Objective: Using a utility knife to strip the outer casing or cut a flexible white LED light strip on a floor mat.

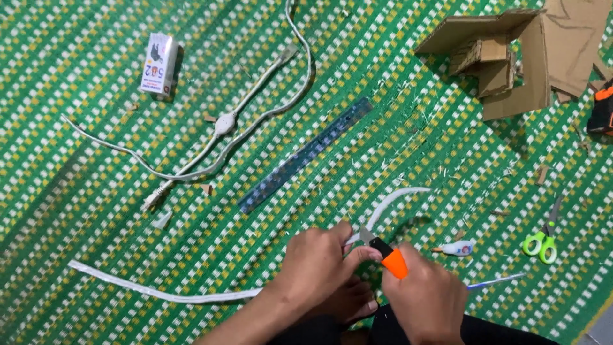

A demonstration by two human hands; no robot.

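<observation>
My left hand [316,262] pinches a long white flat strip [159,292] that runs left across the green woven mat and curls up to the right [396,198]. My right hand [424,297] grips an orange-handled utility knife [391,259]. Its blade tip rests on the strip right next to my left fingers. A bare foot [348,303] lies under my hands.
A clear blue ruler [306,154] lies diagonally above. A white cable with an inline switch [223,122] and a small white box [158,64] sit upper left. Cardboard pieces [517,57] are upper right, green-handled scissors [543,239] and a small glue tube [454,248] at right.
</observation>
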